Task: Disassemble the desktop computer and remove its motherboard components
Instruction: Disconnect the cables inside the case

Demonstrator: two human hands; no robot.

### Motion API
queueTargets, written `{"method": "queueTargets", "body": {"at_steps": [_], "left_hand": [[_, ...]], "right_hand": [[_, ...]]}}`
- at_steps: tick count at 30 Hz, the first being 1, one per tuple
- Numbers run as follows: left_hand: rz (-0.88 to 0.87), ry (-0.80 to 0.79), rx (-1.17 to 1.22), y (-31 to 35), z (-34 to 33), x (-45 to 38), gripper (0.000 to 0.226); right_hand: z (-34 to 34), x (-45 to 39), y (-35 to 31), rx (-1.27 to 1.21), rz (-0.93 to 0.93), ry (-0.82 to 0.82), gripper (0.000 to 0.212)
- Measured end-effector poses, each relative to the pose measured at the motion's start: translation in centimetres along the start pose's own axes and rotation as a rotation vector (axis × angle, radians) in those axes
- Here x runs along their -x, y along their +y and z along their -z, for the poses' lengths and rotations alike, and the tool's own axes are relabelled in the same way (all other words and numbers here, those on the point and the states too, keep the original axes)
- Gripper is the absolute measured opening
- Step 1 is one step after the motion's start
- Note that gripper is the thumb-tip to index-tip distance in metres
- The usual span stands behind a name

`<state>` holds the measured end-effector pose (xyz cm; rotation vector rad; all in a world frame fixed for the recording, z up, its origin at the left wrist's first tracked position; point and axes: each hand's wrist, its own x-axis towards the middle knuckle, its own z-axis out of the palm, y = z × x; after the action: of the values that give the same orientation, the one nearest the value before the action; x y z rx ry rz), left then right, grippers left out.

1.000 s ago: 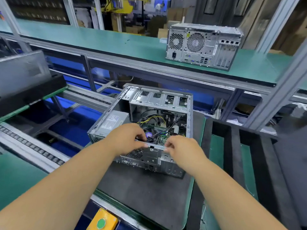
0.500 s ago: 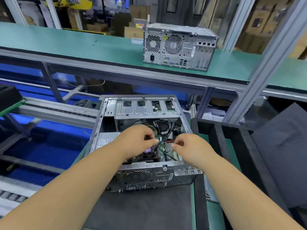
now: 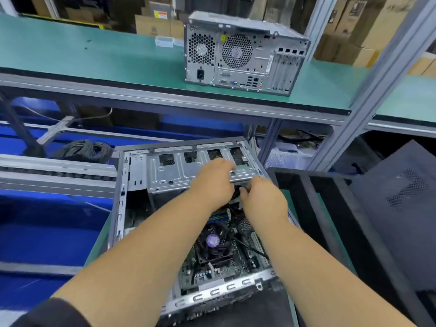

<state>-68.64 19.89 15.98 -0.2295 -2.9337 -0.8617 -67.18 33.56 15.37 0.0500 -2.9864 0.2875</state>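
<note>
Coil of grey cable (image 3: pixel 86 151), far left, lying behind the conveyor rail; open desktop case (image 3: pixel 188 208), centre, lying on its side on the dark mat of the near tabletop (image 3: pixel 247 312), side panel off; metal drive cage (image 3: pixel 188 171) across the far end of the case; motherboard (image 3: pixel 226 260) flat on the case floor, with black CPU fan (image 3: pixel 213 244), purple label at its hub, near the middle; left hand (image 3: pixel 213 182) reaching over the near edge of the drive cage, fingers curled down towards dark cables below it, grip partly hidden, what it holds cannot be told; right hand (image 3: pixel 263 200) just beside the left, nearly touching, fingers pinching a small dark connector or cable end (image 3: pixel 243 188) under the cage edge; second desktop computer (image 3: pixel 243 53), closed, upright on the raised green shelf (image 3: pixel 94 57) behind, rear ports facing the camera; black foam tray (image 3: pixel 335 223) right of the open case; dark perforated panel (image 3: pixel 405 208) leaning at far right.
</note>
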Motion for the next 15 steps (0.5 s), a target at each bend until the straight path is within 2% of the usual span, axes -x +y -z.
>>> {"method": "queueTargets", "body": {"at_steps": [4, 9, 15], "left_hand": [[-0.150, -0.062, -0.073, -2.2, -1.6, -0.2, 0.057], [-0.194, -0.031, -0.013, -2.4, -1.9, -1.3, 0.045], [-0.121, 0.003, 0.044, -2.7, -2.6, -1.6, 0.037]], "right_hand": [[-0.8, 0.4, 0.0, 0.136, 0.016, 0.030, 0.029], [-0.9, 0.4, -0.3, 0.216, 0.032, 0.028, 0.029], [-1.0, -0.3, 0.0, 0.162, -0.018, 0.009, 0.023]]}}
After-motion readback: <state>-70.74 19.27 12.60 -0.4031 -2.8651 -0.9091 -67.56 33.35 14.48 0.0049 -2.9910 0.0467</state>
